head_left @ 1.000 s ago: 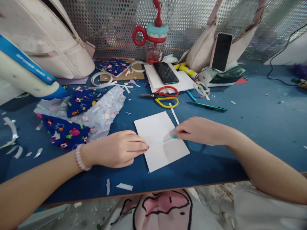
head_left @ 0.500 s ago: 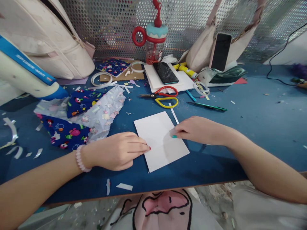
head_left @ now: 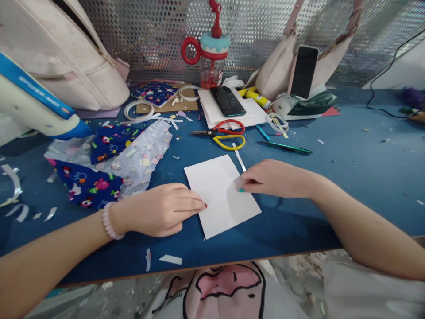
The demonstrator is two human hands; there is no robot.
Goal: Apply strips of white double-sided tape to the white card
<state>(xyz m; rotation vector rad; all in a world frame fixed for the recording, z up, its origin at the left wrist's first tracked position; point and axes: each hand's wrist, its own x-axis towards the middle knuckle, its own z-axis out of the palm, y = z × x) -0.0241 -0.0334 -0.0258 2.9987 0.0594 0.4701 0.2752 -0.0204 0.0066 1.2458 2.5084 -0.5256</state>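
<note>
A white rectangular piece of folded paper or card lies slightly turned on the blue table in front of me. At its left edge is my left hand, fingers pressed together with the tips on top of the sheet; its thumb is hidden. My right hand pinches the right edge between curled fingers and thumb. Just above that hand, a narrow white strip lies on the table. Scissors with one red and one yellow handle rest beyond the paper.
Crumpled patterned wrapping paper lies to the left, among paper scraps. Further back are tape rolls, a black phone on white sheets, a lidded cup and bags. A green pen lies to the right.
The whole view has shifted very slightly. Both hands and the white paper keep their places relative to each other.
</note>
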